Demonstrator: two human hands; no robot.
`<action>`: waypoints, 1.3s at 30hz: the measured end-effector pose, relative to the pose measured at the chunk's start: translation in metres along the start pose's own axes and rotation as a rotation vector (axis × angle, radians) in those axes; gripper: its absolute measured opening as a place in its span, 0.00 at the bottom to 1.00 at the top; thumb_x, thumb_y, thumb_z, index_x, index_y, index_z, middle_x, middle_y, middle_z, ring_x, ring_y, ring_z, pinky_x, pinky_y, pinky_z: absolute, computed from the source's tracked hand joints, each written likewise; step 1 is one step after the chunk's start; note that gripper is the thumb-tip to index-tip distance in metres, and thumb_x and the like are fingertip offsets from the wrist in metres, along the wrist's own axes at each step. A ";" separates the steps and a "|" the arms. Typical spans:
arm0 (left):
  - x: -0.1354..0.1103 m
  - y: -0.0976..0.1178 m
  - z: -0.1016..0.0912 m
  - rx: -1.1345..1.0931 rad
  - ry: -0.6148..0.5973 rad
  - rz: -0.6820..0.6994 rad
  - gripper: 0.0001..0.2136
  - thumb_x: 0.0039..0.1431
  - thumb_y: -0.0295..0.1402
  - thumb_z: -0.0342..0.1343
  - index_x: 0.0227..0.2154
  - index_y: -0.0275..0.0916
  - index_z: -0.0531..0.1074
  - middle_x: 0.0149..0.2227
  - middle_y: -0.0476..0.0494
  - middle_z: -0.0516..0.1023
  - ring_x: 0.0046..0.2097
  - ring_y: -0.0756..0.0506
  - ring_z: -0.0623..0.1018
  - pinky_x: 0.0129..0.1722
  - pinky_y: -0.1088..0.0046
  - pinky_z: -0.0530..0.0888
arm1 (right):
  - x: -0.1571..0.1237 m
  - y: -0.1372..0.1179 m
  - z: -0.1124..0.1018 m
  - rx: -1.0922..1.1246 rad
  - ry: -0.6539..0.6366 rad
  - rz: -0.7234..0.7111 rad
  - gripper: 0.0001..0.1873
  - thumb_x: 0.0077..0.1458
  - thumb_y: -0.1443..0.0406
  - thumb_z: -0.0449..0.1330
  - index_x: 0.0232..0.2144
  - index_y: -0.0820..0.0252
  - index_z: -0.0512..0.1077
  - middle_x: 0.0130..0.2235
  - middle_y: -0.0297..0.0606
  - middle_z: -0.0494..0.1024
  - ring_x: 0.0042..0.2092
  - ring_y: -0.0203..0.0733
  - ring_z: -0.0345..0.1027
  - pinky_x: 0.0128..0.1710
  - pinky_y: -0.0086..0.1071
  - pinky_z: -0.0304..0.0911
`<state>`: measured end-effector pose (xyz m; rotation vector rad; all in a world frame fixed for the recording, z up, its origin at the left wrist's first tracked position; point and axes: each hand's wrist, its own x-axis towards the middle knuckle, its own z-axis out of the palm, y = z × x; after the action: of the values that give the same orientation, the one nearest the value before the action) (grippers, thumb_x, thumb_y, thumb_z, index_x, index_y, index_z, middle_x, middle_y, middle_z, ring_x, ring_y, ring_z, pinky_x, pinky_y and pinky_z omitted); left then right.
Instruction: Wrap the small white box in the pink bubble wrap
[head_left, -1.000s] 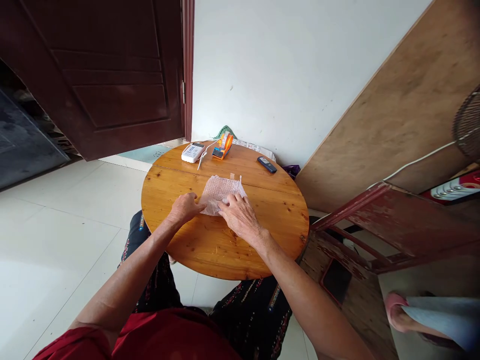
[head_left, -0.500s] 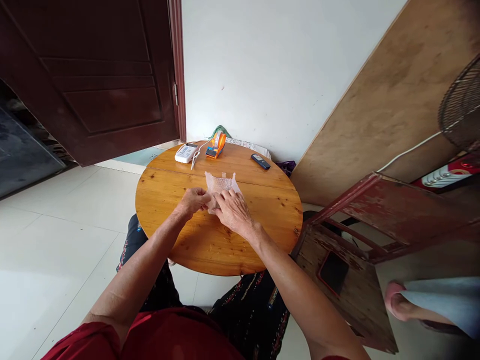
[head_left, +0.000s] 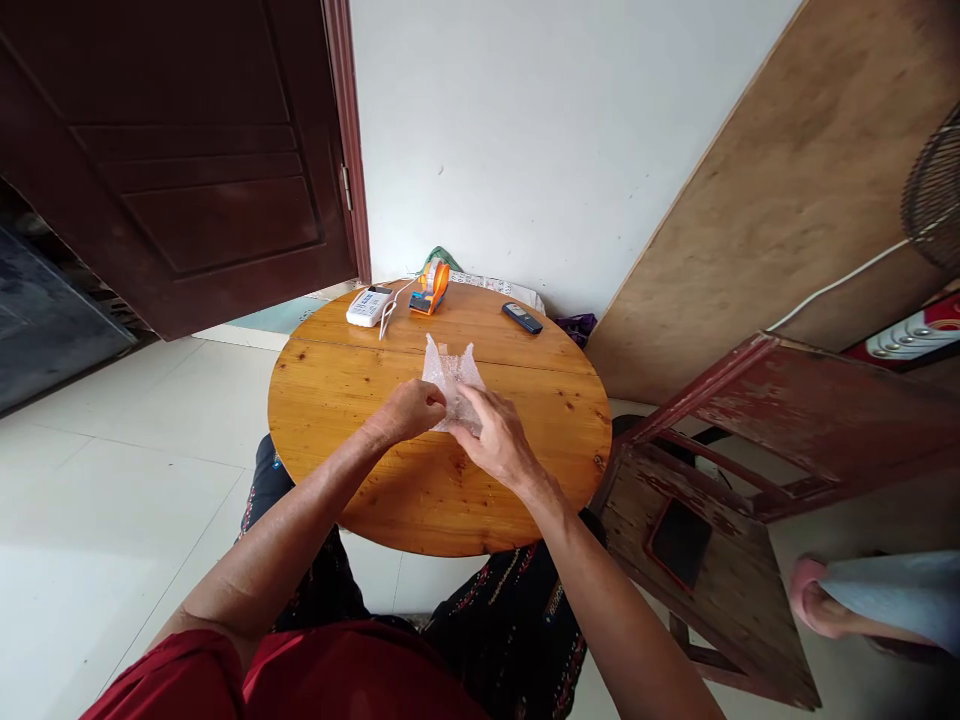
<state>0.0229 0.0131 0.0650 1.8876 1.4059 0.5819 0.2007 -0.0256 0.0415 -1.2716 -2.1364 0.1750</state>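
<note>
A piece of clear bubble wrap (head_left: 451, 374) is bunched up in the middle of a round wooden table (head_left: 352, 380), its far end sticking upward. My left hand (head_left: 409, 411) is closed on its near left side. My right hand (head_left: 496, 437) presses and grips its near right side with curled fingers. Whatever the wrap encloses is hidden.
At the table's far edge lie a white box (head_left: 368, 305) with a white cable, an orange tape dispenser (head_left: 430, 285) and a dark remote-like device (head_left: 522, 318). A red wooden chair (head_left: 735, 470) stands to the right; another person's foot (head_left: 814, 608) is beyond it. A dark door (head_left: 172, 170) is open at left.
The bubble wrap went from lying spread flat to being folded narrow and raised at its far end. Both hands have closed in around it.
</note>
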 end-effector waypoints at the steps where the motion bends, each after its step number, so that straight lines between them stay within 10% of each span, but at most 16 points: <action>1: -0.001 -0.001 0.002 0.118 0.038 0.042 0.09 0.49 0.26 0.55 0.30 0.37 0.80 0.28 0.45 0.79 0.33 0.44 0.77 0.34 0.70 0.71 | -0.006 0.005 -0.002 0.010 0.078 0.047 0.24 0.57 0.67 0.59 0.56 0.59 0.67 0.55 0.49 0.76 0.56 0.54 0.69 0.57 0.46 0.61; 4: -0.004 -0.005 0.009 0.350 0.142 0.189 0.09 0.52 0.26 0.55 0.31 0.39 0.81 0.37 0.41 0.80 0.41 0.41 0.78 0.43 0.65 0.74 | -0.020 0.023 -0.008 0.016 0.169 0.279 0.22 0.57 0.63 0.58 0.54 0.60 0.69 0.52 0.50 0.77 0.50 0.52 0.73 0.52 0.45 0.66; 11: -0.002 -0.020 0.015 0.391 0.148 0.419 0.08 0.54 0.21 0.54 0.31 0.38 0.76 0.40 0.40 0.79 0.44 0.41 0.76 0.49 0.64 0.74 | -0.015 0.034 -0.008 -0.009 -0.093 0.669 0.29 0.58 0.57 0.60 0.58 0.64 0.67 0.44 0.44 0.81 0.41 0.47 0.75 0.42 0.36 0.65; 27: 0.002 -0.027 0.016 0.438 0.077 0.506 0.05 0.59 0.26 0.57 0.35 0.38 0.78 0.41 0.40 0.79 0.45 0.41 0.74 0.50 0.65 0.72 | -0.001 0.025 0.030 0.412 0.290 0.494 0.28 0.51 0.60 0.59 0.54 0.63 0.68 0.29 0.31 0.75 0.30 0.38 0.67 0.33 0.31 0.63; 39: 0.000 -0.026 0.017 0.377 0.099 0.469 0.08 0.60 0.27 0.57 0.38 0.39 0.80 0.41 0.40 0.82 0.45 0.41 0.74 0.48 0.64 0.72 | 0.011 0.007 0.032 0.222 0.201 0.378 0.21 0.57 0.63 0.57 0.52 0.60 0.74 0.33 0.37 0.82 0.34 0.42 0.74 0.39 0.34 0.69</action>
<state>0.0185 0.0132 0.0348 2.5547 1.1933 0.6727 0.1836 -0.0066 0.0188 -1.4793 -1.6447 0.4125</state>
